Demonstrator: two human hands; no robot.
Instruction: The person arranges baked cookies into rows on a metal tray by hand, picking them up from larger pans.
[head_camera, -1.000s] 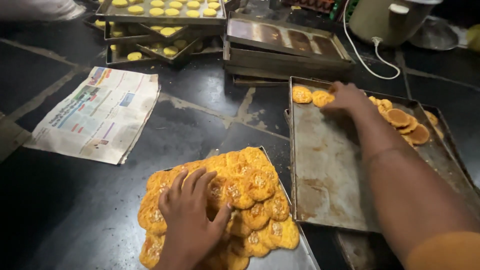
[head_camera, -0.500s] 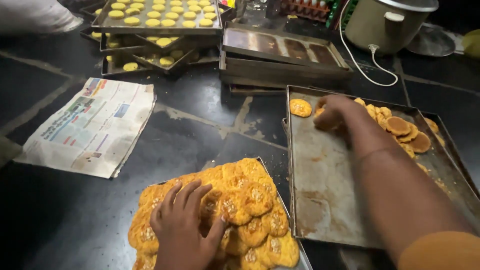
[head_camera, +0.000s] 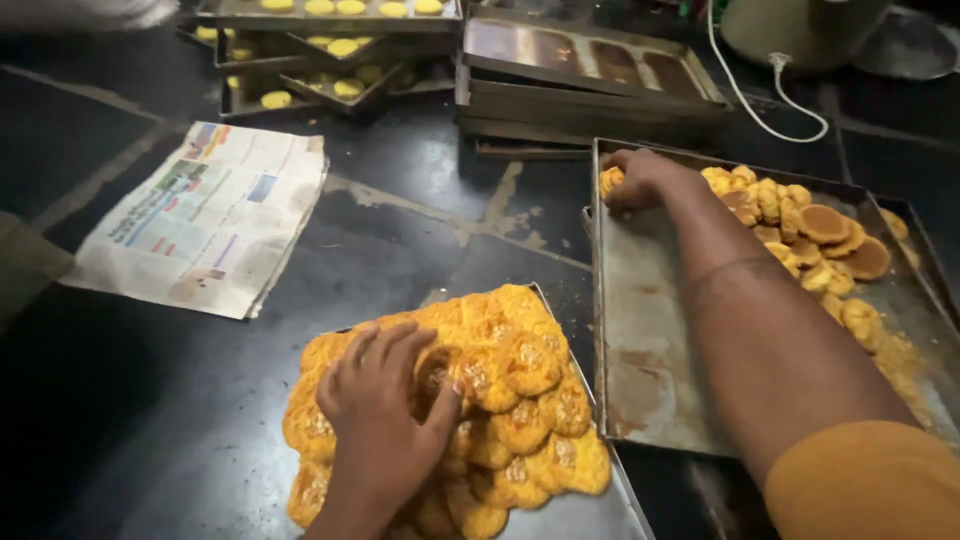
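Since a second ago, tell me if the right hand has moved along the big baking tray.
Yes. The right hand has slid left along the baking tray, from beside the heaped biscuits to the tray's far-left corner.

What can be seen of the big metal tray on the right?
The tray is a rectangular, low-rimmed sheet of dull grey metal, stained and greasy, lying flat on the dark floor. Its near half is bare; cookies are heaped along its far right side. The right hand rests at its far left corner on a cookie, the forearm stretched across it.
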